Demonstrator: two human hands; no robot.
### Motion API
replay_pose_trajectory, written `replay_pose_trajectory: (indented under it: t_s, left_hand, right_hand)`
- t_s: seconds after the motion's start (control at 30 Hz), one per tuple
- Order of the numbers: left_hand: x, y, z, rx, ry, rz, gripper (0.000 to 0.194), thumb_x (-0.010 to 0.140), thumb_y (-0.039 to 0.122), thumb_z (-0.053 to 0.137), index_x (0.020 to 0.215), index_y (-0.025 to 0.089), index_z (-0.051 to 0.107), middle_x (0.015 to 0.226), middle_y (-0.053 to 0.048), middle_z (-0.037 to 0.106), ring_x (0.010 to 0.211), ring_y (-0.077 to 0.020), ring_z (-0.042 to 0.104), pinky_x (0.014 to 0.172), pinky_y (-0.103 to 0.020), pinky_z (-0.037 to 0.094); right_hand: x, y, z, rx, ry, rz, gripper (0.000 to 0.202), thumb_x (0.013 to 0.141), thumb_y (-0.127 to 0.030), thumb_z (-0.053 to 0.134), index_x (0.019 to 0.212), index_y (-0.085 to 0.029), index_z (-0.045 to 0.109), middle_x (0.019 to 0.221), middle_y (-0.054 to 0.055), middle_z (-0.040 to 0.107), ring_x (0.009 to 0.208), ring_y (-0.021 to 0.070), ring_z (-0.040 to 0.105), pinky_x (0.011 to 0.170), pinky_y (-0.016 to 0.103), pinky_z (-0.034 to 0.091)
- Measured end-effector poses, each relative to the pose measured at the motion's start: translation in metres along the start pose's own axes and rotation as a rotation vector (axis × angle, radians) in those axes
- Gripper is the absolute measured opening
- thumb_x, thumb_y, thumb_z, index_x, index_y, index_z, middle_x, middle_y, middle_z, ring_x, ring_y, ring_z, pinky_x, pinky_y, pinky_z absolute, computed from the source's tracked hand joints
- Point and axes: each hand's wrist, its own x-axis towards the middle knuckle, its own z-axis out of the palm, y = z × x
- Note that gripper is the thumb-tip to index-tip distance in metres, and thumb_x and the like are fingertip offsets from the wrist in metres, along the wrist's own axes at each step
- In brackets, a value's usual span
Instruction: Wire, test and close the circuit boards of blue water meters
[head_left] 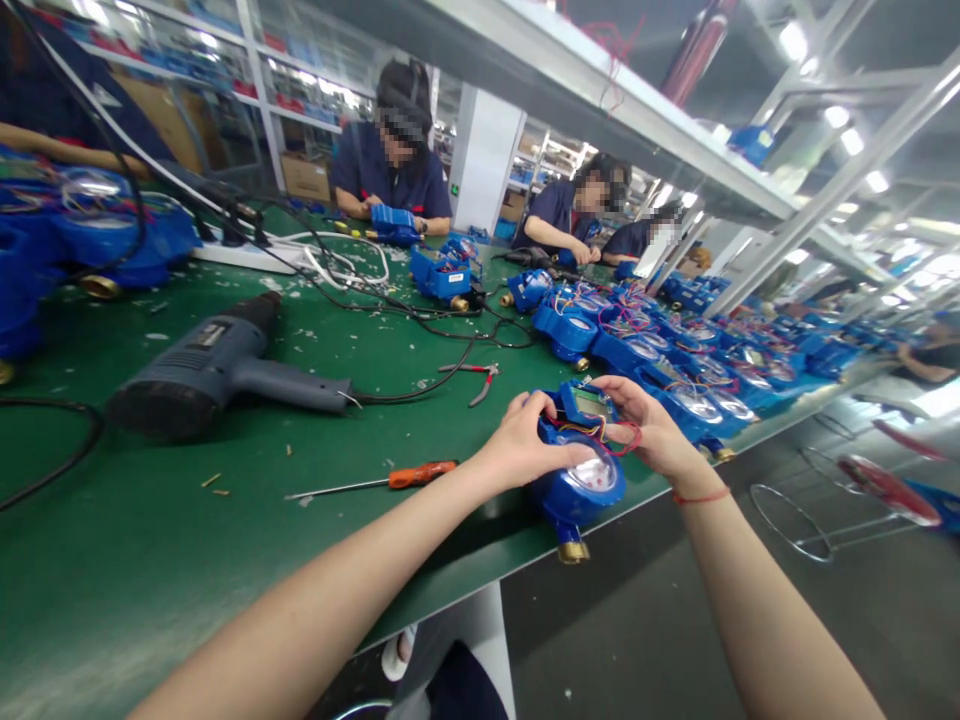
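Note:
A blue water meter (577, 500) with a round clear window and a brass threaded end rests at the bench's front edge. My left hand (529, 445) grips its body, with the thumb across the window. My right hand (649, 425) holds the small blue display module (589, 402) at the meter's far side, its fingers closed at the module's right edge. Red and yellow wires (622, 437) run between module and meter, beside my right fingers. Left of my left hand lies a screwdriver (424, 474) with an orange handle. Red-handled pliers (484, 380) lie beyond it.
A grey heat gun (232, 370) lies on the green bench (285, 560), its black cord trailing right. A white power strip (247, 255) is behind it. Many wired blue meters (652, 350) crowd the right side. Co-workers (394, 160) sit across the bench. A metal shelf (600, 110) hangs overhead.

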Motion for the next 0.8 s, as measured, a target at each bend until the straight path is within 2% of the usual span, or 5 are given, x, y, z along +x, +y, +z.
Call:
replay_pose_trajectory:
  t_s: [0.17, 0.4, 0.57, 0.7, 0.8]
  left_hand:
    - [-0.002, 0.0, 0.0, -0.079, 0.025, -0.003, 0.048, 0.058, 0.037, 0.084, 0.091, 0.022, 0.052, 0.099, -0.004, 0.054, 0.103, -0.0265, 0.051, 0.091, -0.036, 0.041]
    - [-0.004, -0.006, 0.007, -0.284, 0.12, -0.068, 0.098, 0.055, 0.032, 0.088, 0.137, 0.02, 0.035, 0.136, -0.016, 0.047, 0.127, -0.032, 0.044, 0.107, -0.041, 0.032]
    - [-0.009, -0.007, 0.017, -0.412, 0.227, -0.148, 0.1, 0.056, 0.029, 0.088, 0.14, 0.02, 0.035, 0.148, -0.017, 0.038, 0.139, -0.0318, 0.032, 0.115, -0.042, 0.02]
    - [-0.013, -0.009, 0.025, -0.419, 0.263, -0.192, 0.096, 0.061, 0.03, 0.085, 0.14, 0.017, 0.034, 0.146, -0.019, 0.041, 0.141, -0.031, 0.029, 0.116, -0.042, 0.017]
    - [-0.015, -0.011, 0.026, -0.358, 0.263, -0.197, 0.093, 0.068, 0.034, 0.08, 0.143, 0.015, 0.029, 0.147, -0.02, 0.038, 0.141, -0.0308, 0.029, 0.117, -0.042, 0.016]
  right_hand:
    - [0.003, -0.017, -0.004, -0.183, -0.078, 0.01, 0.056, 0.071, -0.04, 0.077, 0.118, -0.022, 0.052, 0.123, 0.009, 0.054, 0.114, 0.0291, 0.052, 0.096, 0.042, 0.046]
    - [-0.002, -0.03, -0.016, -0.301, -0.224, 0.019, 0.058, 0.074, -0.035, 0.076, 0.128, -0.024, 0.057, 0.132, 0.007, 0.055, 0.124, 0.0306, 0.05, 0.105, 0.045, 0.041]
    - [-0.019, -0.023, -0.003, -0.263, 0.031, -0.169, 0.058, 0.092, -0.047, 0.05, 0.145, -0.032, 0.035, 0.156, 0.001, 0.025, 0.145, 0.0233, 0.019, 0.117, 0.046, 0.022]
    - [-0.027, -0.015, 0.018, -0.322, 0.087, -0.172, 0.042, 0.097, -0.047, 0.041, 0.128, -0.025, 0.058, 0.143, 0.007, 0.048, 0.133, 0.0238, 0.042, 0.114, 0.044, 0.03]
    - [-0.03, -0.017, 0.025, -0.381, 0.221, -0.181, 0.044, 0.1, -0.045, 0.033, 0.126, -0.021, 0.059, 0.137, 0.009, 0.053, 0.129, 0.0221, 0.046, 0.111, 0.043, 0.033]
